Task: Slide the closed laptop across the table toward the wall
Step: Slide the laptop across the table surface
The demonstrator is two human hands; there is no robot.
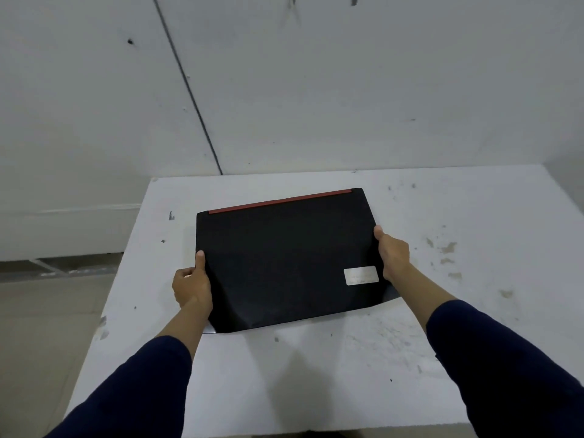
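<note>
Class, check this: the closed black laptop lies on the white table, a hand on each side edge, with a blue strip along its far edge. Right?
Not quite. The strip along the laptop's far edge is red, not blue, as the head view shows. The rest stands.

A: What sort of place is this?
B: A bare, unfinished room, maybe a workroom. Plain grey wall [347,90] with marks, a seam down it.
A: And the rest?
B: White counter [458,216] chipped and stained, bare floor [47,311].

The laptop [284,260] lies on the table [442,216], wall [347,90] behind.
</note>
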